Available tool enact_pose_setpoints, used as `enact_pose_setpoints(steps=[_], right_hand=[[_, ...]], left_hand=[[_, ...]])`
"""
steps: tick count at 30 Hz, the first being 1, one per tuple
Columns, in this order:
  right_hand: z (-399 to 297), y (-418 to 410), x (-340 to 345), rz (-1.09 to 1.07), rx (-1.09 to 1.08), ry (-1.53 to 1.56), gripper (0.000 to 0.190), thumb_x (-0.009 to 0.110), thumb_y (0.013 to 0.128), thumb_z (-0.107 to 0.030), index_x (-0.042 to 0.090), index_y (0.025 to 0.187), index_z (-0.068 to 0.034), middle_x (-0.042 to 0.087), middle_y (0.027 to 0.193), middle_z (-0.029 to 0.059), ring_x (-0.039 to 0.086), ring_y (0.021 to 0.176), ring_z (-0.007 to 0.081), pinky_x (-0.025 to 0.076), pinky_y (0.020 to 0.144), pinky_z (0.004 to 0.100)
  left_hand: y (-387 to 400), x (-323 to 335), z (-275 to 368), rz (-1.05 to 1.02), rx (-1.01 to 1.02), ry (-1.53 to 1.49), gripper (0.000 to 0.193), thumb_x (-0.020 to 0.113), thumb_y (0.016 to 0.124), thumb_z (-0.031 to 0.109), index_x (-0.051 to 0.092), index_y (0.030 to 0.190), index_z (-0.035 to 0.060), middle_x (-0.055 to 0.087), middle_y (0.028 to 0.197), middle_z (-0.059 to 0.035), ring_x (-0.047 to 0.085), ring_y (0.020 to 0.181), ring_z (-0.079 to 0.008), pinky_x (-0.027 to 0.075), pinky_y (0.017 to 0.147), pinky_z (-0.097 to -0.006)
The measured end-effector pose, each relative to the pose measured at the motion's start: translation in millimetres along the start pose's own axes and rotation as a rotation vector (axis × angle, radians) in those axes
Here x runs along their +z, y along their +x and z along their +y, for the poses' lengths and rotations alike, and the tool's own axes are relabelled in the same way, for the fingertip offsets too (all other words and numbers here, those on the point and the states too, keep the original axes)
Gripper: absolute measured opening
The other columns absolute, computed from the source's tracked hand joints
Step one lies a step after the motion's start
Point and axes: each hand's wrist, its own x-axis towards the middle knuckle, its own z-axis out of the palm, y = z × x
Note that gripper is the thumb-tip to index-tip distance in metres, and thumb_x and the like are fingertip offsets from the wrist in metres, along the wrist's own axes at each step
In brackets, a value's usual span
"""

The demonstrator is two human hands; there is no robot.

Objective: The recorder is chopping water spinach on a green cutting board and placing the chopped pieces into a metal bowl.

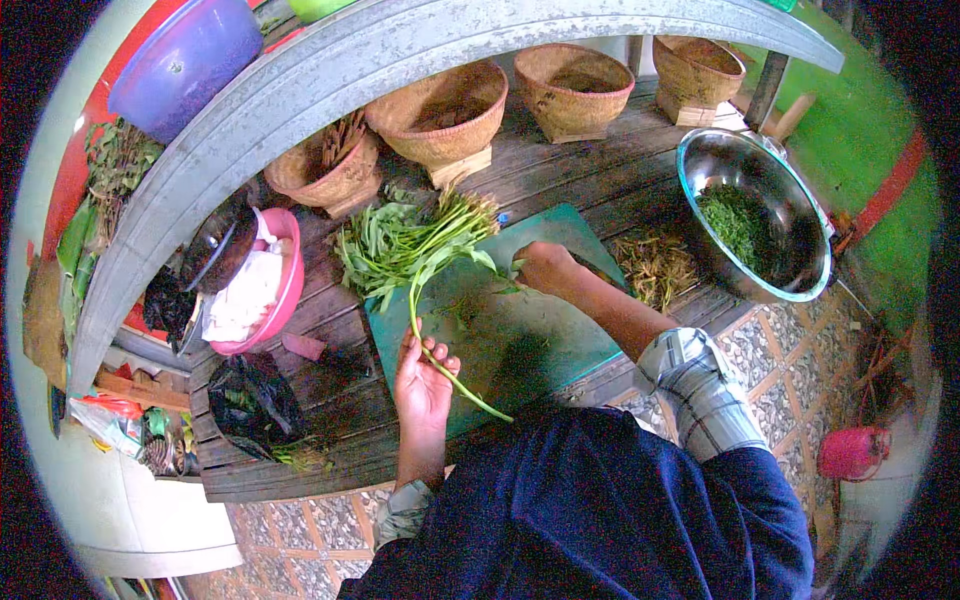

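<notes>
A long green stem with leaves at its upper end (pixel 417 300) rests in my left hand (pixel 426 379), with the fingers curled loosely about it. Its cut end reaches down towards my body. My right hand (pixel 549 268) is closed over the far right part of the green cutting board (pixel 487 352), and a bit of greens (pixel 516 268) shows at its fingertips. Beside that wrist lies a dark, narrow thing (pixel 600 271), partly hidden and not clear. The large bunch of leafy stems (pixel 412 240) lies across the board's far left corner. Small leaf scraps (pixel 459 309) dot the board.
Woven bamboo baskets (pixel 439 112) line the back of the slatted wooden table (pixel 330 390). A steel bowl (pixel 795 232) with chopped greens is at right, near brownish trimmings (pixel 654 264). A pink basin (pixel 292 292) and black plastic bag (pixel 251 405) sit left. A metal shelf (pixel 315 82) arches overhead.
</notes>
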Motion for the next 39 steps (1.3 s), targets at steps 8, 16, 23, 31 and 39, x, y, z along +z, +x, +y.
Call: enact_pose_setpoints(steps=[8, 16, 23, 31, 39], right_hand=[[-15, 6, -8, -0.254, 0.104, -0.277, 0.028, 0.058, 0.077, -0.019, 0.067, 0.103, -0.014, 0.065, 0.101, 0.0132, 0.063, 0.093, 0.03, 0.053, 0.077, 0.0385], [-3, 0, -5, -0.178, -0.095, -0.243, 0.035, 0.051, 0.08, -0.01, 0.062, 0.113, -0.011, 0.066, 0.088, 0.015, 0.064, 0.077, 0.0355, 0.054, 0.067, 0.0431], [-10, 0, -15, -0.142, 0.087, -0.119, 0.031, 0.049, 0.085, -0.016, 0.053, 0.114, -0.005, 0.064, 0.073, 0.0178, 0.065, 0.069, 0.0379, 0.052, 0.058, 0.049], [-3, 5, -4, -0.139, 0.174, -0.011, 0.027, 0.05, 0.082, -0.014, 0.053, 0.108, -0.003, 0.064, 0.075, 0.0207, 0.064, 0.071, 0.0398, 0.053, 0.061, 0.0491], [1, -8, -1, -0.03, -0.034, 0.133, 0.017, 0.058, 0.081, -0.015, 0.054, 0.095, -0.007, 0.062, 0.07, 0.0192, 0.062, 0.066, 0.0396, 0.049, 0.059, 0.0486]], left_hand=[[-3, -2, 0, 0.019, 0.006, 0.002, 0.027, 0.049, 0.095, 0.018, 0.053, 0.122, 0.0123, 0.055, 0.089, 0.0007, 0.051, 0.08, -0.014, 0.044, 0.068, -0.0325], [1, 3, -2, 0.015, 0.011, 0.002, 0.027, 0.049, 0.096, 0.019, 0.053, 0.122, 0.0126, 0.055, 0.089, 0.0007, 0.051, 0.079, -0.0139, 0.044, 0.068, -0.0323], [0, 0, -2, 0.028, 0.007, -0.003, 0.028, 0.05, 0.095, 0.019, 0.053, 0.123, 0.0132, 0.055, 0.089, 0.0007, 0.05, 0.079, -0.0138, 0.043, 0.069, -0.0327], [-1, -4, -2, 0.002, -0.006, -0.031, 0.028, 0.05, 0.095, 0.018, 0.053, 0.123, 0.0134, 0.055, 0.089, 0.0008, 0.05, 0.079, -0.0136, 0.043, 0.069, -0.0324], [0, -7, -3, -0.009, -0.002, -0.021, 0.03, 0.049, 0.094, 0.016, 0.051, 0.124, 0.013, 0.055, 0.09, 0.0005, 0.05, 0.079, -0.0135, 0.044, 0.069, -0.0327]])
